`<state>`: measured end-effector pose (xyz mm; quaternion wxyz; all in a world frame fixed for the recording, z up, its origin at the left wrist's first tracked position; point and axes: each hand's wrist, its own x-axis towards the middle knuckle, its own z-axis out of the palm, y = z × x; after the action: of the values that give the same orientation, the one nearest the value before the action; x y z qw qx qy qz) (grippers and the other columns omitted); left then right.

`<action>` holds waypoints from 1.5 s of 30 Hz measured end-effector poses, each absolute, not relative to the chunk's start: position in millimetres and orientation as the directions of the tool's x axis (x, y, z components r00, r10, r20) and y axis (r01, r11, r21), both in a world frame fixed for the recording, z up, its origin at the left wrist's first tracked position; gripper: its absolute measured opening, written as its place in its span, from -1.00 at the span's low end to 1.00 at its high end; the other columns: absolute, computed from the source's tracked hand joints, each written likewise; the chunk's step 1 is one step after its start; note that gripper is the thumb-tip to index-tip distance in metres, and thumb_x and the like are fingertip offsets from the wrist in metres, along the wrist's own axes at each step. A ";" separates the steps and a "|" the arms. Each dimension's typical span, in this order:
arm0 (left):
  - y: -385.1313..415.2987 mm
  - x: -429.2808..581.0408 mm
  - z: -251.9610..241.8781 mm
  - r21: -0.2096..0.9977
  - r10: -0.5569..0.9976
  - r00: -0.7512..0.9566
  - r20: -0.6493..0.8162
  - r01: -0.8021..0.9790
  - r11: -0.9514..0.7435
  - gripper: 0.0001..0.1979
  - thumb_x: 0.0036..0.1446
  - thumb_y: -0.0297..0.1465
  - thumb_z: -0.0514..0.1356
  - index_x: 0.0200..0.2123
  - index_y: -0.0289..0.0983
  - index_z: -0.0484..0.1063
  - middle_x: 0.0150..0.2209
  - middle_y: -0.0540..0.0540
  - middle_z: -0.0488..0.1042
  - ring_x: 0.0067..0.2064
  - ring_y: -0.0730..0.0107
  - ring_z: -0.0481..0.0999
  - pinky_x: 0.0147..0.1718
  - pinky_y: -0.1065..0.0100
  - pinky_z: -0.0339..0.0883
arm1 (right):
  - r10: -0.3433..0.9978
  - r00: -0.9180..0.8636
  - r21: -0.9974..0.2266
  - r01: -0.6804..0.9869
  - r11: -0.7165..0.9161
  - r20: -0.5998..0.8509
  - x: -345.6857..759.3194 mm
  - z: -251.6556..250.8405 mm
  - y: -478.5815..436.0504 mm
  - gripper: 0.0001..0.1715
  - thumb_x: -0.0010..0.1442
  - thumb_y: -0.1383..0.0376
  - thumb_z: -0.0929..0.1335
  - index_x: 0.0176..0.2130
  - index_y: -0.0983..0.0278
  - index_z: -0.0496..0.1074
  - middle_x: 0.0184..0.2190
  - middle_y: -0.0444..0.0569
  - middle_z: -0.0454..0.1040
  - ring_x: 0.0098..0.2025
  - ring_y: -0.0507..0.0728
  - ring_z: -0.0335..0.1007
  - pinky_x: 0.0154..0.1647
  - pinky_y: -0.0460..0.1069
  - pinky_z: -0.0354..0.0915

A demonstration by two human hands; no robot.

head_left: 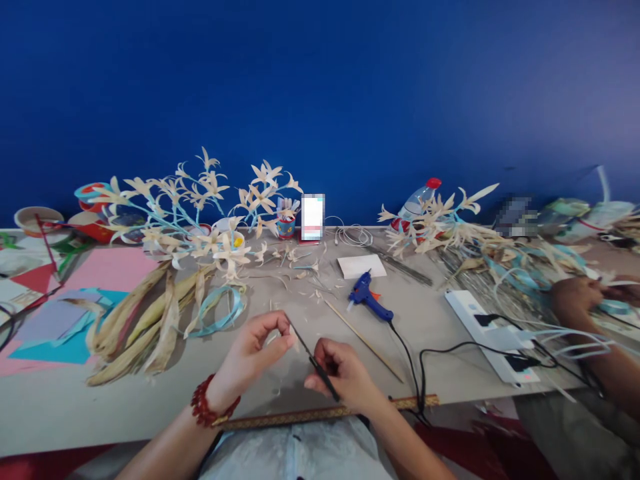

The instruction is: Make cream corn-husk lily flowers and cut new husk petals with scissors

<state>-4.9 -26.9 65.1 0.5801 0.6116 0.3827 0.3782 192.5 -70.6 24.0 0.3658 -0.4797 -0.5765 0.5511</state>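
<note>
Near the table's front edge, my left hand [264, 343] has its thumb and index finger pinched by the upper tip of a thin dark tool; a small pale piece shows at the fingertips, too small to make out. My right hand [336, 373] is wrapped round the lower part of this dark tool [320, 372], which slants up to the left. A blue glue gun [370, 299] lies beyond my right hand, with a thin wooden stick [364, 340] between them. Dried husks [150, 320] and a light blue ribbon coil [220, 312] lie to the left.
Pale flower sprays [195, 207] stand at the back left, more [450, 223] at the back right. A white power strip [487, 333] with cables lies at right, beside another person's hand [580, 297]. Coloured paper [113, 270] covers the left. A lit phone [313, 217] stands at the back.
</note>
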 end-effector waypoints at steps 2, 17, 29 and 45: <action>-26.7 -5.8 68.1 0.999 0.900 0.436 0.014 0.040 -0.035 -0.83 0.16 -0.33 0.17 -0.44 -0.27 0.32 -0.39 -0.01 0.31 -0.34 0.41 0.28 -0.32 0.41 0.13 | 0.963 -0.238 -0.989 0.112 -0.100 -0.124 191.8 21.9 -69.9 -0.39 -0.15 -0.08 0.51 -0.55 0.23 0.14 -0.66 -0.30 0.05 -0.60 -0.05 -0.11 -0.60 -0.11 -0.16; -29.6 8.6 74.7 0.905 0.849 0.517 0.114 0.298 -0.303 -0.90 0.09 -0.54 0.10 -0.43 -0.25 0.31 -0.38 -0.03 0.44 -0.31 0.34 0.43 -0.27 0.37 0.23 | 0.996 -0.085 -0.982 -0.185 -0.047 -0.032 173.4 46.9 -46.3 -0.58 -0.14 0.36 0.52 -0.32 0.21 0.29 -0.41 -0.18 0.42 -0.41 0.04 0.31 -0.40 -0.08 0.20; -33.4 10.9 54.0 0.978 0.936 0.350 -0.029 -0.182 0.098 -0.91 0.17 -0.35 0.18 -0.28 -0.25 0.38 -0.31 -0.06 0.40 -0.26 0.37 0.38 -0.25 0.38 0.25 | 0.996 0.088 -0.882 -0.472 0.013 -0.032 167.7 43.8 -51.9 -0.56 -0.11 0.38 0.51 -0.27 0.18 0.29 -0.42 -0.18 0.44 -0.46 0.01 0.32 -0.49 -0.12 0.20; -42.3 26.6 46.5 0.939 0.978 0.209 -0.008 -0.334 0.080 -0.91 0.11 -0.38 0.24 -0.41 -0.26 0.43 -0.38 -0.03 0.38 -0.31 0.40 0.37 -0.25 0.40 0.27 | 0.993 0.088 -0.889 -0.456 -0.030 -0.079 154.4 44.5 -56.1 -0.55 -0.09 0.20 0.54 -0.27 0.20 0.29 -0.42 -0.18 0.39 -0.49 0.00 0.24 -0.51 -0.12 0.16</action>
<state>26.6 -42.3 46.5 0.6388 0.4435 0.3629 0.5134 154.4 -56.1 44.5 0.6141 -0.4087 -0.3284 0.5899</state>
